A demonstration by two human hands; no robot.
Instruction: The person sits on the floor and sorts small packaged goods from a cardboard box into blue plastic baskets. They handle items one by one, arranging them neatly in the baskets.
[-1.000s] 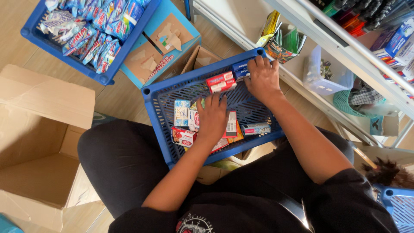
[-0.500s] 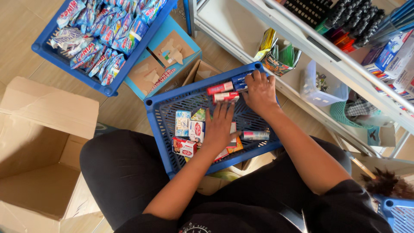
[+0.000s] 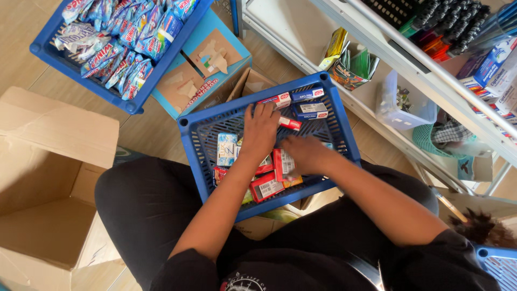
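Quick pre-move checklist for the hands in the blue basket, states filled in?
1. Left hand inside blue basket, on the small boxes: ok.
2. Right hand over red boxes: ok.
3. Right hand's grip closed on a box: cannot tell, blurred.
4. Basket level on the lap: ok.
5. Blue-and-white boxes lying inside at far edge: ok.
6. Open cardboard box beside the left leg: ok.

A pale wood-patterned floor carries an open brown cardboard box, a blue plastic crate of shiny snack packets, a flat blue-edged cardboard carton and a white metal shelf rack. The crate overlaps the carton's edge.
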